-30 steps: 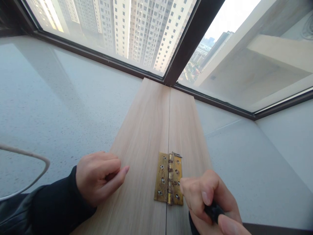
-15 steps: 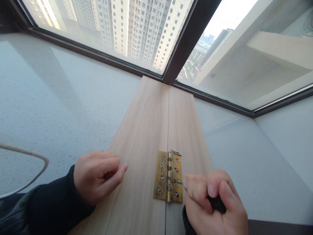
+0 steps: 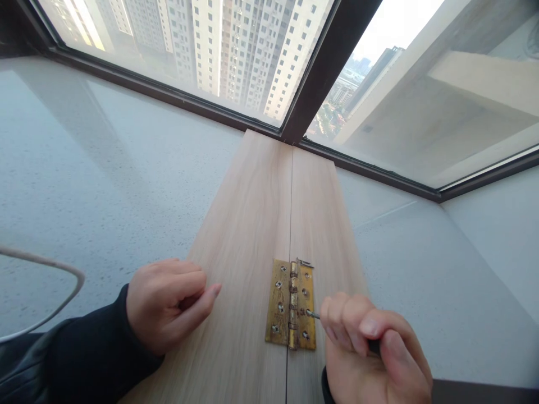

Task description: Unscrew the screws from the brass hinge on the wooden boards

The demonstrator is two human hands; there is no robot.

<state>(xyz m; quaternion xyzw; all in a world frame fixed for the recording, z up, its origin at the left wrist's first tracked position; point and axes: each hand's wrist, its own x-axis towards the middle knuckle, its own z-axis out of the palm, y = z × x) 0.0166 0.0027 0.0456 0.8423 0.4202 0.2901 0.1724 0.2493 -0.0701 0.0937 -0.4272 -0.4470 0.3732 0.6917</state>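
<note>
The right hand [image 3: 366, 363] wraps its grip round a black-handled metal screwdriver [image 3: 374, 348], rolled since the previous frame so more shaft shows. At 10 o'clock, its tip meets the tarnished rectangular brass hinge [image 3: 293, 306]; at 9, the loosely curled left hand [image 3: 168, 306] is unmoved.

Left sleeve [image 3: 90, 350], lower left of the frame as I view it: black, smooth at the wrist, creased toward the edge. Right cuff [image 3: 326, 388], bottom, right of centre: black, narrow visible strip.
</note>
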